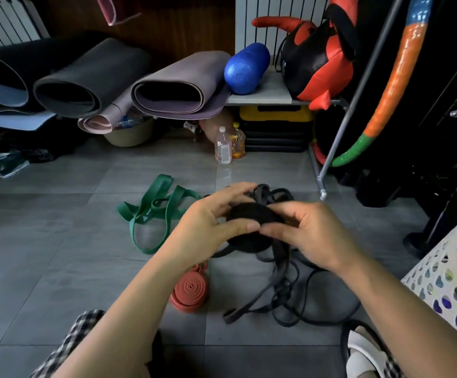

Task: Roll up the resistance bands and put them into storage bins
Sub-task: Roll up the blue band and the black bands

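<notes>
Both hands hold a partly rolled black resistance band (249, 216) above the floor. My left hand (208, 225) grips the roll from the left, thumb on its front. My right hand (303, 230) pinches it from the right. The band's loose end hangs down into a tangle of black bands (281, 304) on the tiles. A green band (153, 208) lies unrolled on the floor to the left. A rolled orange-red band (190, 291) sits under my left forearm. A white perforated storage bin (451, 271) stands at the right edge.
Rolled yoga mats (167, 85) and a blue foam roller (245, 68) lie along the back. Two plastic bottles (228, 144) stand on the grey tiled floor. A metal rack leg (322, 184) and dark equipment are at the right. My knees and a white sandal (363, 350) are at the bottom.
</notes>
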Motion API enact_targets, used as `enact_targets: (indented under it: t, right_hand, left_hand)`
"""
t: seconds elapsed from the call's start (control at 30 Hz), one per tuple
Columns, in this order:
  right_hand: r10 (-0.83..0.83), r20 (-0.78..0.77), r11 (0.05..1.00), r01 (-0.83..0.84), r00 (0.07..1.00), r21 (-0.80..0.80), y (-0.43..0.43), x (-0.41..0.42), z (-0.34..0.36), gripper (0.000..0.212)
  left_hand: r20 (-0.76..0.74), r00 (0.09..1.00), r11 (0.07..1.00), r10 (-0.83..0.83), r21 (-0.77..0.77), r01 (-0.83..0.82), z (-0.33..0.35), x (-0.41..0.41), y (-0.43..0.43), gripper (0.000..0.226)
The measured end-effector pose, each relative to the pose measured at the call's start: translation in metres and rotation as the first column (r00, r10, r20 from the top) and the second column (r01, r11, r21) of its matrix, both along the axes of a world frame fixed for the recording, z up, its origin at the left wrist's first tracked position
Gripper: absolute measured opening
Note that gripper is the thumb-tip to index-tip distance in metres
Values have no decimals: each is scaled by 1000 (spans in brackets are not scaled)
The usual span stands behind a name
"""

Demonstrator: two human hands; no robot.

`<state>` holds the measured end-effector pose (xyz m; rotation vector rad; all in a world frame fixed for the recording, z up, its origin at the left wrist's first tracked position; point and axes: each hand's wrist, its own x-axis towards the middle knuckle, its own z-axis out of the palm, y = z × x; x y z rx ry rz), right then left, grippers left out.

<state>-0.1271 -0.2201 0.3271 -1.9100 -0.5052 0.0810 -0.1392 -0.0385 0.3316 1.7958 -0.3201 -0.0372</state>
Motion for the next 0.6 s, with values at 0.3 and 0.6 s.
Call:
enact_targets:
  t: [0.3,0.6]
  right_hand:
    - [164,-269,980,-125,949,155,1,3,-20,64]
    - [-127,-33,887,99,991,-451,9,1,-63,16]
  left_hand:
    - [-15,983,940,183,-290,-180,2,-3,0,28]
    - [-145,921,794,362,-469,-387,10,4,33,17]
